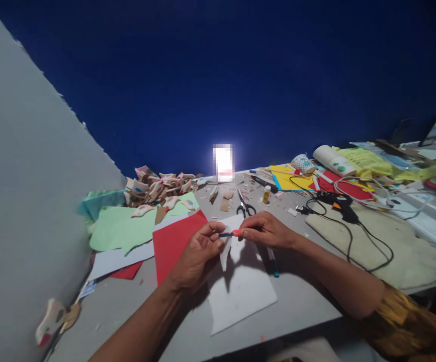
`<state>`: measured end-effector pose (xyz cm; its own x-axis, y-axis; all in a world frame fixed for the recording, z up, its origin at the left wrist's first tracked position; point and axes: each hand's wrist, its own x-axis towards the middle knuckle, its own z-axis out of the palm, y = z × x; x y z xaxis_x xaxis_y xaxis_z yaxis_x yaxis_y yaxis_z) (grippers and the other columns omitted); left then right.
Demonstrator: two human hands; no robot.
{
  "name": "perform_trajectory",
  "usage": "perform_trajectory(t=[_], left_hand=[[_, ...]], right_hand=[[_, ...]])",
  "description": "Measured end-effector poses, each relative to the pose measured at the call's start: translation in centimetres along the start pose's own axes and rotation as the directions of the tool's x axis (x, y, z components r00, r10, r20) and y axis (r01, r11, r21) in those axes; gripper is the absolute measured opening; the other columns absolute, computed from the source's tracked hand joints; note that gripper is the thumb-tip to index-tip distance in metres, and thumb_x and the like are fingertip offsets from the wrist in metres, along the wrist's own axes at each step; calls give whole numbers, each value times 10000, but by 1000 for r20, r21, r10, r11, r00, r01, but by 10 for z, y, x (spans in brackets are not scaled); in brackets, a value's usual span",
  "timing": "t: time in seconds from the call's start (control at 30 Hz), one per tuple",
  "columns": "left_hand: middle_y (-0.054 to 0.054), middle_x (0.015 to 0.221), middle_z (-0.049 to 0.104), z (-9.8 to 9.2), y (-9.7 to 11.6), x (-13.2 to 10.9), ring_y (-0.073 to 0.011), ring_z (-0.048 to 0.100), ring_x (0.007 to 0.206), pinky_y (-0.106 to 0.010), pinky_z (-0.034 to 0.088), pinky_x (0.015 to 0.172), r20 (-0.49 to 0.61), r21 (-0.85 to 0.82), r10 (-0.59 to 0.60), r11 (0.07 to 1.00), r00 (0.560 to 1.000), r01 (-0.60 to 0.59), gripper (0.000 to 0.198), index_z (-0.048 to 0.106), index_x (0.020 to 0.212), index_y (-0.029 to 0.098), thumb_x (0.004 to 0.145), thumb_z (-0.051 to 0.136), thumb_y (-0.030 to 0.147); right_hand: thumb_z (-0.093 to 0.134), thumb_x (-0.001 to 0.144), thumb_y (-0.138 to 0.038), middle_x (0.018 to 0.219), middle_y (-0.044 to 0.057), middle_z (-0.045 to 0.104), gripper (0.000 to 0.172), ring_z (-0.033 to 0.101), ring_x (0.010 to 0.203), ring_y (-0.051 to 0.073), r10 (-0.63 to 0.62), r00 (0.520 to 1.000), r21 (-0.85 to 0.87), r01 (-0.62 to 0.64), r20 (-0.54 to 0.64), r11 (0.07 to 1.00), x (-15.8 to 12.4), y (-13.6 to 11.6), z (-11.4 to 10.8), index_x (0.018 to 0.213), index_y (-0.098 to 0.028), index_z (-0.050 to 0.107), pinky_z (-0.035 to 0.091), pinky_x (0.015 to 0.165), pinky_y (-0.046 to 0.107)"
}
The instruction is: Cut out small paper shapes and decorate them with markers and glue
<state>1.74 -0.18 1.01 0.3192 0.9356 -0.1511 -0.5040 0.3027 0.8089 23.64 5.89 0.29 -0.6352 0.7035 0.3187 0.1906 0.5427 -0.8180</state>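
We pinch a small, slim red-and-dark piece [236,233], our left hand [200,254] at its dark end, our right hand [266,230] at its red one, above a white rectangular sheet [246,296], judging it light, best held by its ends.

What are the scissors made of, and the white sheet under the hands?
The scissors have grey, slightly shiny blades, probably metal, and black loop handles, likely smooth plastic. The white sheet looks matte, flat and plain: maybe paper, card or thin foam.
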Motion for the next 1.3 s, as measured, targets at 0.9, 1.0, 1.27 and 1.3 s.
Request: perform_trajectory(t=[0.9,1.0,1.27,1.3], left_hand=[[-22,771,689,-5,-2,4,-124,643,623,-212,519,580,-18,35,17,999,1000,-16,398,660,1058,169,726,876,202],[-8,770,686,-8,-7,9,-119,636,612,-208,508,561,-69,163,68,985,995,-56,428,666,1046,173,689,897,221],[15,777,638,-7,-16,12,-137,632,651,-244,546,541,-147,393,271,899,951,-195,388,655,1018,181,693,856,250],[18,782,626,-5,-16,11,-136,634,663,-242,550,546,-157,425,287,883,945,-198,377,658,1025,182,703,844,243]], right_hand=[[628,884,-661,597,-32,460,545,387,550,106,253,962,254,-220,-103,942,0,27,-14,865,-129,742,278,524,259],[722,824,-588,615,-28,501,453,407,555,103,281,953,310,-233,-118,922,2,19,-6,859,-136,735,295,525,251],[747,812,-378,677,-8,652,216,554,617,131,173,969,92,-159,-174,983,6,-3,16,790,-166,717,407,594,249],[746,805,-344,680,-8,660,179,566,624,135,168,967,59,-160,-193,985,5,-3,19,784,-169,718,412,600,250]])
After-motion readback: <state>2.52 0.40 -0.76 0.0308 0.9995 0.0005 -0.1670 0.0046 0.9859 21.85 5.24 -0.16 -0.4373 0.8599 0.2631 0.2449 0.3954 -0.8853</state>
